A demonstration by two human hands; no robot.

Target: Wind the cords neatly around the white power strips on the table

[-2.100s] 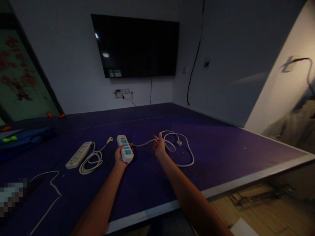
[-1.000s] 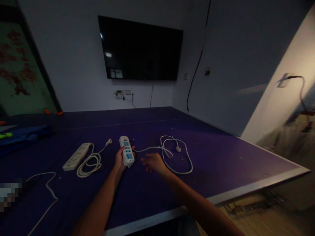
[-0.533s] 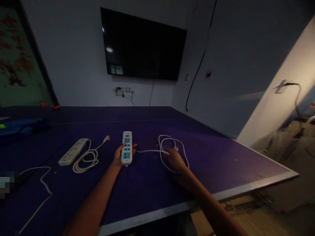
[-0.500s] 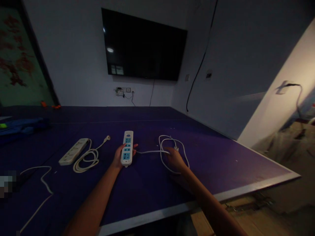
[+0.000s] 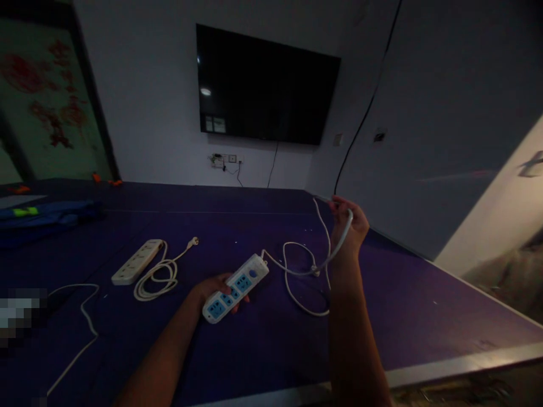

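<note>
A white power strip with blue socket faces (image 5: 237,287) lies tilted in my left hand (image 5: 214,289), its cord end pointing up and right. My left thumb rests on its top face while the fingers wrap under it. From that end runs a white cord (image 5: 292,272), which loops on the table to the right. Raised above the table, my right hand (image 5: 350,223) is closed on a stretch of this cord. The cord's plug (image 5: 314,270) is near the loop, below and left of my right hand.
A second white power strip (image 5: 138,262) with a coiled cord (image 5: 156,280) lies on the purple table (image 5: 263,362) to the left. Another white cord (image 5: 87,316) runs at far left. Blue cloth (image 5: 63,213) lies behind. A television (image 5: 267,85) hangs on the wall.
My right hand has risen up and to the right, lifting part of the cord. My left hand has turned the power strip from upright to slanting right and brought it nearer.
</note>
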